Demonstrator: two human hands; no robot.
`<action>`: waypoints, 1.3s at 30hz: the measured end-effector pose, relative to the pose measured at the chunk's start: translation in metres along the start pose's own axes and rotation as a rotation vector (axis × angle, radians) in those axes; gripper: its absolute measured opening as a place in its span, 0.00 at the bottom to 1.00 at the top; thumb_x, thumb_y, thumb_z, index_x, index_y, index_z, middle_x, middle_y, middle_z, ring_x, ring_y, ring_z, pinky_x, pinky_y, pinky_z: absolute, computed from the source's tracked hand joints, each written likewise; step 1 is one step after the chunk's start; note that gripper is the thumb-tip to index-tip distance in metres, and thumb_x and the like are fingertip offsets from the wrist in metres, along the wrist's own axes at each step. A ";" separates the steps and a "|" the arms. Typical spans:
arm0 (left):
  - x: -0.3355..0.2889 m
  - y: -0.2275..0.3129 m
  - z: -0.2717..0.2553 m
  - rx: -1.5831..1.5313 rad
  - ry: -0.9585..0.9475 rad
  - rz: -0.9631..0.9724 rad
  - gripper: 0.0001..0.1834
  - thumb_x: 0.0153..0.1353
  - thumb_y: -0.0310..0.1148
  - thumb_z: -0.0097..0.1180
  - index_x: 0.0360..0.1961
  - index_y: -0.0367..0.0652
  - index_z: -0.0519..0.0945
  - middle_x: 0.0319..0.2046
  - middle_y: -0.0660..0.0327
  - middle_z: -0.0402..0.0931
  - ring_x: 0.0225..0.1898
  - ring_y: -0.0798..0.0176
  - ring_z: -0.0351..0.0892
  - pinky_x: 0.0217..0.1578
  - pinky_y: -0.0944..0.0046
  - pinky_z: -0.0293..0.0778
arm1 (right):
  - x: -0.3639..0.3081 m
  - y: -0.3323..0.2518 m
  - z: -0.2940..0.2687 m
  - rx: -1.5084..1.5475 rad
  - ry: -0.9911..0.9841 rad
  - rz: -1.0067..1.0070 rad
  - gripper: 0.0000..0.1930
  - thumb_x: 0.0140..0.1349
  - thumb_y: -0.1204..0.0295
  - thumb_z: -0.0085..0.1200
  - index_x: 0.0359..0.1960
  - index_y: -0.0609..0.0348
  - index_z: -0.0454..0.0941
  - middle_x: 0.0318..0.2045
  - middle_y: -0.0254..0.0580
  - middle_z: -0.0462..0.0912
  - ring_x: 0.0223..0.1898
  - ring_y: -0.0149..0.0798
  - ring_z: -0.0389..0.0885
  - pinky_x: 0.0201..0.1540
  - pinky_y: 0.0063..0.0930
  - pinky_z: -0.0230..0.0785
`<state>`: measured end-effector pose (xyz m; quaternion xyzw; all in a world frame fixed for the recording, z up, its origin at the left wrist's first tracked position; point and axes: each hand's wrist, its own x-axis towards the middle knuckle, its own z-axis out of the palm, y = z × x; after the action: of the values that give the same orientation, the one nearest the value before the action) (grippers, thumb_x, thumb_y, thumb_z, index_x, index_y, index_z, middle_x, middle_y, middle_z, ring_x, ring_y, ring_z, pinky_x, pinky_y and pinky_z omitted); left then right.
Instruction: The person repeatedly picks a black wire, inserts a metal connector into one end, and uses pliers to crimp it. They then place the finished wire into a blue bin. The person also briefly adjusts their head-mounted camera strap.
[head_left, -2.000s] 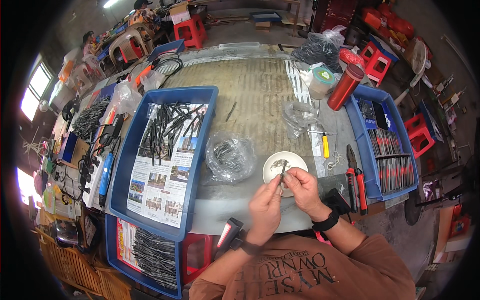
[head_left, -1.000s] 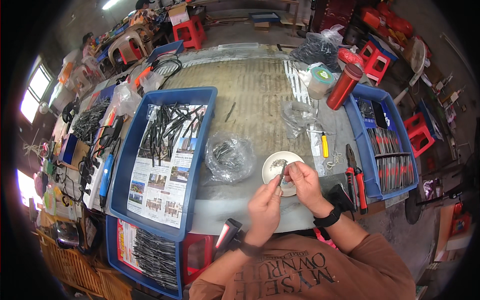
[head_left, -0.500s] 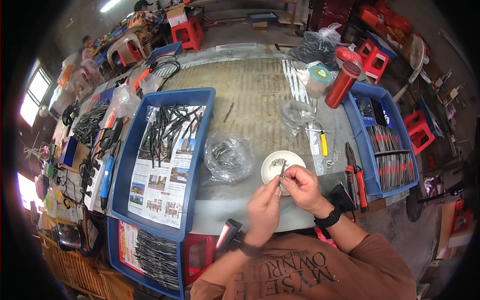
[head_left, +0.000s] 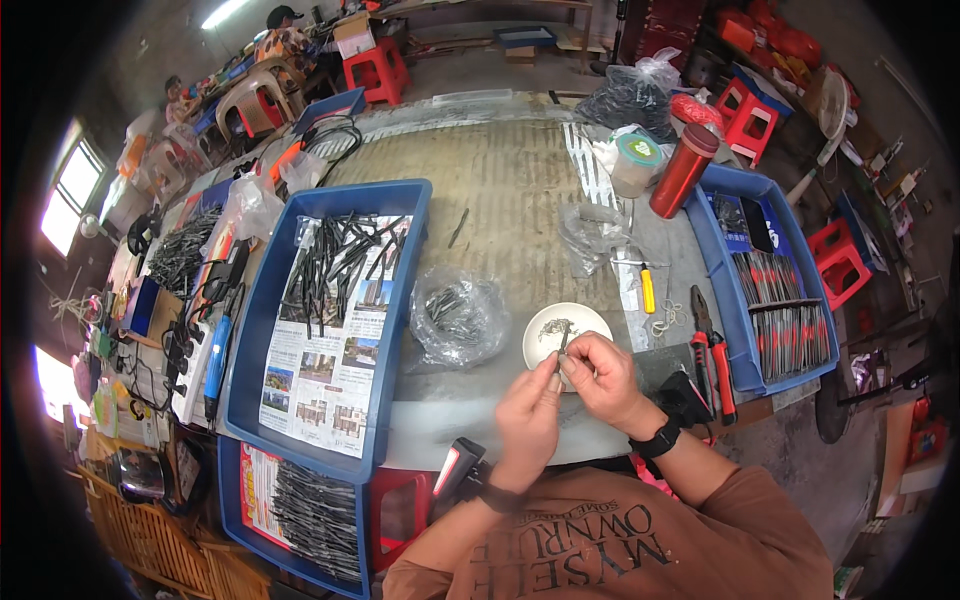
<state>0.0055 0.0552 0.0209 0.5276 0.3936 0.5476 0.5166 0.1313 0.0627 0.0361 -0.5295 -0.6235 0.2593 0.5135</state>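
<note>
My left hand and my right hand meet at the near side of the table. The fingertips of both are pinched on a short, thin dark strip, which points up and away from me. Its lower end is hidden by the fingers. Just beyond them stands a white bowl with small metal-looking bits in it. To the left of the bowl lies a clear plastic bag holding several slim dark pieces. A single similar dark piece rests farther off on the table.
A blue tray lined with newspaper holds dark strips on the left; another tray sits below it. At right are red-handled pliers, a yellow-handled screwdriver, a red flask and a blue tray of red-and-black pieces.
</note>
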 end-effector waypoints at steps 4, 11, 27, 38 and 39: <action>-0.001 0.002 0.001 0.153 -0.013 0.128 0.13 0.57 0.21 0.53 0.45 0.33 0.76 0.33 0.62 0.76 0.32 0.74 0.71 0.34 0.75 0.68 | 0.001 -0.001 -0.002 -0.028 0.013 -0.108 0.04 0.54 0.76 0.51 0.26 0.64 0.73 0.21 0.43 0.73 0.22 0.38 0.71 0.25 0.27 0.64; -0.001 0.001 0.004 0.153 -0.025 0.201 0.13 0.56 0.19 0.52 0.44 0.32 0.77 0.31 0.62 0.76 0.32 0.74 0.71 0.33 0.75 0.67 | -0.001 -0.004 -0.008 -0.040 0.001 -0.078 0.03 0.54 0.77 0.51 0.26 0.64 0.72 0.21 0.44 0.73 0.22 0.40 0.71 0.24 0.28 0.63; -0.009 0.007 0.012 0.156 -0.046 0.153 0.13 0.55 0.18 0.52 0.43 0.33 0.77 0.29 0.61 0.75 0.31 0.73 0.71 0.32 0.74 0.67 | -0.012 -0.009 -0.020 -0.018 0.008 -0.034 0.04 0.55 0.76 0.51 0.27 0.64 0.73 0.21 0.45 0.73 0.22 0.42 0.72 0.25 0.30 0.64; -0.014 0.004 0.016 0.176 -0.142 0.082 0.14 0.57 0.21 0.51 0.45 0.32 0.75 0.28 0.56 0.75 0.25 0.65 0.72 0.28 0.68 0.69 | -0.024 -0.006 -0.023 -0.056 0.198 -0.220 0.04 0.53 0.79 0.51 0.24 0.64 0.70 0.19 0.42 0.71 0.19 0.37 0.69 0.22 0.26 0.61; -0.016 0.004 0.018 0.064 -0.141 -0.077 0.14 0.56 0.21 0.51 0.45 0.32 0.75 0.28 0.54 0.75 0.24 0.63 0.72 0.28 0.67 0.69 | -0.026 -0.006 -0.022 -0.052 0.182 -0.145 0.03 0.53 0.78 0.51 0.24 0.64 0.70 0.20 0.43 0.72 0.20 0.40 0.70 0.23 0.28 0.62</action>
<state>0.0210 0.0372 0.0243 0.5654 0.3935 0.4760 0.5467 0.1472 0.0318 0.0391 -0.5175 -0.6174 0.1560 0.5716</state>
